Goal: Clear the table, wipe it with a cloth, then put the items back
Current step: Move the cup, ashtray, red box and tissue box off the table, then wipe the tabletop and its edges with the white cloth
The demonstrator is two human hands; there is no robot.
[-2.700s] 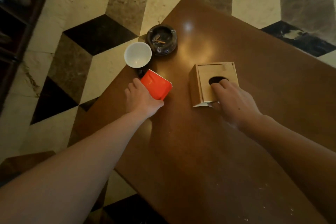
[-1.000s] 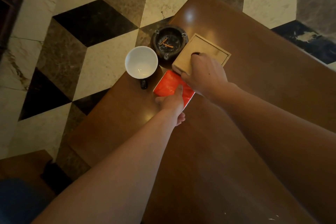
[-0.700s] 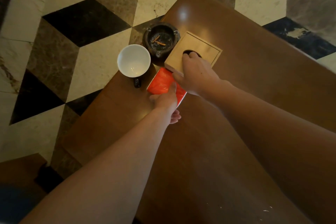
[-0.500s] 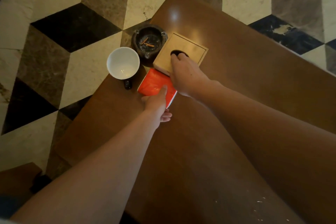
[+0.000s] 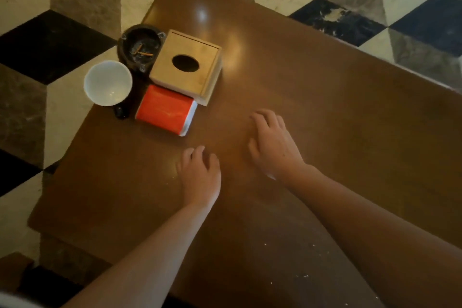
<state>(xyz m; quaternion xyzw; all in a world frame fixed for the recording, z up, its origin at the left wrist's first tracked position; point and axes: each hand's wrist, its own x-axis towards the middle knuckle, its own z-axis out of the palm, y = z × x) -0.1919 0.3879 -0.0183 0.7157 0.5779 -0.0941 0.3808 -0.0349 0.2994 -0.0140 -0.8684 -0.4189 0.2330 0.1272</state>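
Observation:
On the brown wooden table (image 5: 312, 107), several items are grouped at the far left corner. A wooden tissue box (image 5: 186, 66) with an oval hole on top touches a red packet (image 5: 166, 110) in front of it. A dark ashtray (image 5: 140, 45) holding cigarette butts stands behind, and a white cup (image 5: 108, 82) stands at the table's left edge. My left hand (image 5: 200, 177) hovers over the tabletop, empty, fingers apart, below the red packet. My right hand (image 5: 271, 144) is also empty and spread, to the right of the packet.
The floor around the table is marble in a black, white and grey cube pattern (image 5: 62, 40). Small white crumbs (image 5: 307, 274) lie on the table's near part between my forearms. A small dark object (image 5: 120, 114) sits by the cup.
Both hands have let go and pulled back toward me: the right one off the tissue box, the left one off the red packet. Box and packet now rest beside the ashtray and cup.

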